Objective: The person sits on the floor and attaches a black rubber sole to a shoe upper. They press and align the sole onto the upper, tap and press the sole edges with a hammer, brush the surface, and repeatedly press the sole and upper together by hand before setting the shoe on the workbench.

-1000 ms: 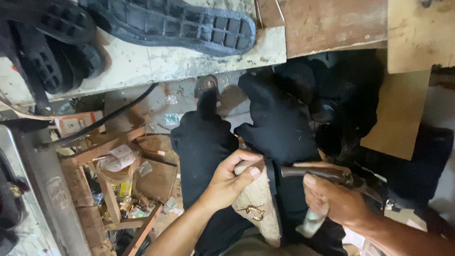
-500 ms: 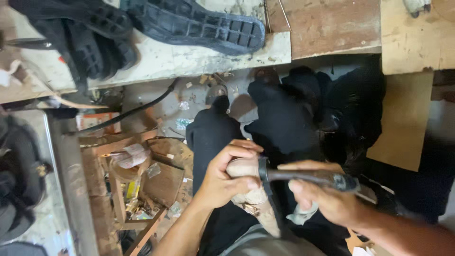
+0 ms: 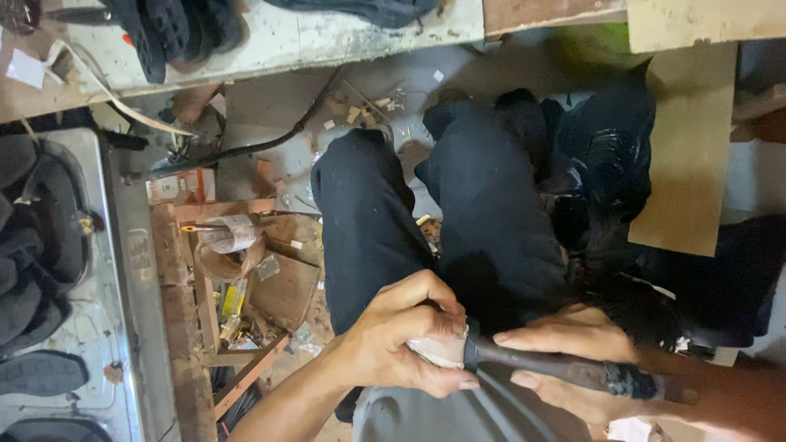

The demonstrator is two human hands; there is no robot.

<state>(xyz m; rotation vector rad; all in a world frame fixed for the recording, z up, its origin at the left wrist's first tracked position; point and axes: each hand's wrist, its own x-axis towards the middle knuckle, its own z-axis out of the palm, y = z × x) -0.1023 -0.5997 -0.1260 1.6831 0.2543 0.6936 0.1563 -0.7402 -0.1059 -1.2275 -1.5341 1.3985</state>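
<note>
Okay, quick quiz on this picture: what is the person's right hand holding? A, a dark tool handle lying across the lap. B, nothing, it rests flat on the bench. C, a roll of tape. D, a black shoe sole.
A: the right hand is wrapped around a dark tool handle that runs across the lap, its end meeting the pale piece gripped in the left hand.
</note>
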